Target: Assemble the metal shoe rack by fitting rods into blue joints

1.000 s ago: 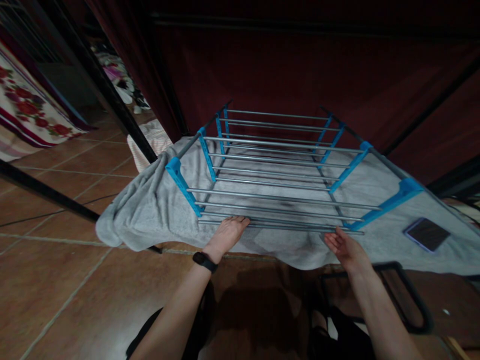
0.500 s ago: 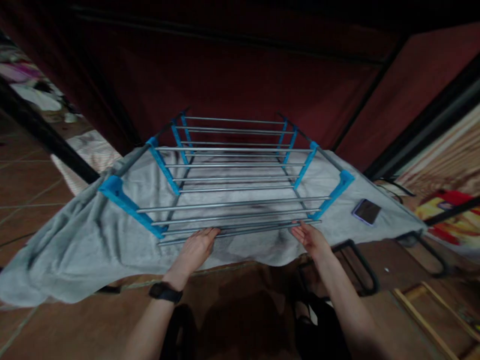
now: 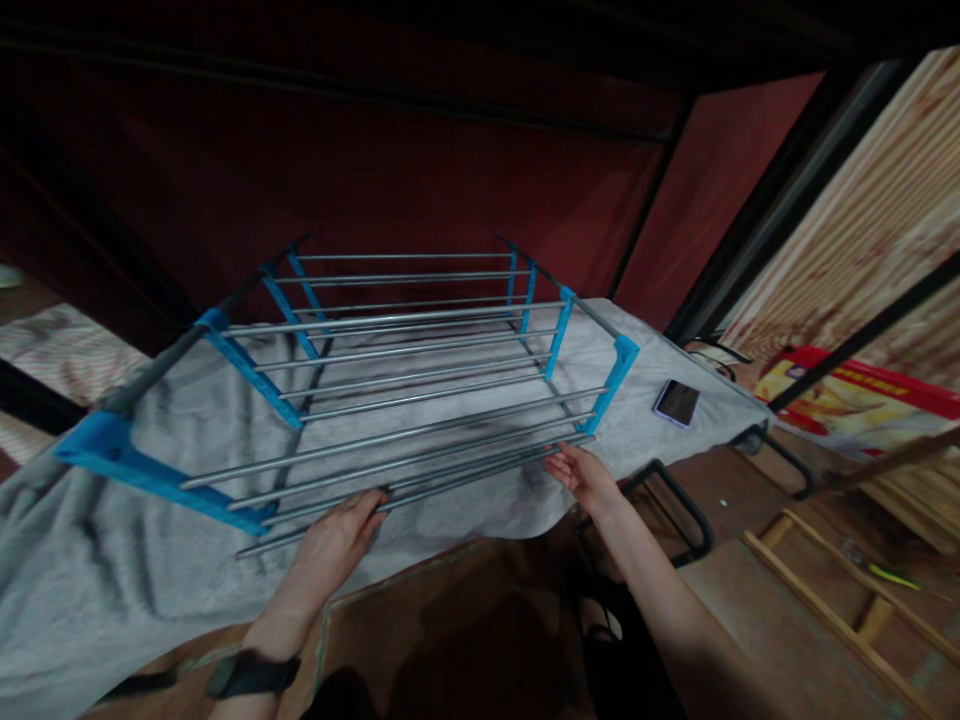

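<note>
A rack of grey metal rods (image 3: 405, 345) with blue plastic side pieces (image 3: 600, 385) lies flat on a grey towel (image 3: 112, 540). My left hand (image 3: 334, 540), with a black watch on the wrist, rests on the nearest rods left of centre, fingers curled over them. At the right end of the same front rods my right hand (image 3: 581, 475) touches them from below, fingers partly curled. Loose rods lie along the near edge between my hands.
A phone (image 3: 676, 403) lies on the towel to the right of the rack. A dark red cloth wall (image 3: 375, 180) stands behind. A black metal frame (image 3: 675, 500), wooden slats (image 3: 825, 590) and a red and yellow box (image 3: 847, 395) are on the floor at right.
The view has swung to the right, so the rack now sits left of centre. Both hands stay on the front rods, and my left hand has slid slightly along them.
</note>
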`<state>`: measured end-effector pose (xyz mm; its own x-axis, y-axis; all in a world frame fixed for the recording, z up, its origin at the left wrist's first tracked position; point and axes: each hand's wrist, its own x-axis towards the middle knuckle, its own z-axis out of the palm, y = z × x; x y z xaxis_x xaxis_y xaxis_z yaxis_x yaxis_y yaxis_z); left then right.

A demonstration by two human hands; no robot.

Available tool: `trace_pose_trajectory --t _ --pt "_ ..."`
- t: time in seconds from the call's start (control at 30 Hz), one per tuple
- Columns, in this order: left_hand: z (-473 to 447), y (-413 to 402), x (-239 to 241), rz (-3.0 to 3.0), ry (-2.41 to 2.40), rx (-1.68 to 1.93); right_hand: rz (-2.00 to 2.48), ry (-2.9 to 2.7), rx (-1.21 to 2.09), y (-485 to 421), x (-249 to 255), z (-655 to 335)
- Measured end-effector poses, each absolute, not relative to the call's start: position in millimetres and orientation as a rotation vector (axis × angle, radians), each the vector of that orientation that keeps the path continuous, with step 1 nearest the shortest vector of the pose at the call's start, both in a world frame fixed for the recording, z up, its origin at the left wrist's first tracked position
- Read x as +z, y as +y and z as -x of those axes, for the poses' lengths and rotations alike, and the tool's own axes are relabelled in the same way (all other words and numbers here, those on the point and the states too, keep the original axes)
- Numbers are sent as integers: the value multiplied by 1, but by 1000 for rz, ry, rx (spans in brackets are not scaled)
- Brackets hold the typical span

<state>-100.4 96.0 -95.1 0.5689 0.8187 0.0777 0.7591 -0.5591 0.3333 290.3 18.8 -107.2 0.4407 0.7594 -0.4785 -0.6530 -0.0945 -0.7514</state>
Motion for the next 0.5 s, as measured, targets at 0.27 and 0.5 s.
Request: trace_pose_trajectory --t 0.27,0.5 --pt "101 99 -100 -2487 1292 409 1199 -79 1156 20 -108 -290" --pt "103 103 -99 -2463 1249 475 1220 -73 1141 21 -107 -290"
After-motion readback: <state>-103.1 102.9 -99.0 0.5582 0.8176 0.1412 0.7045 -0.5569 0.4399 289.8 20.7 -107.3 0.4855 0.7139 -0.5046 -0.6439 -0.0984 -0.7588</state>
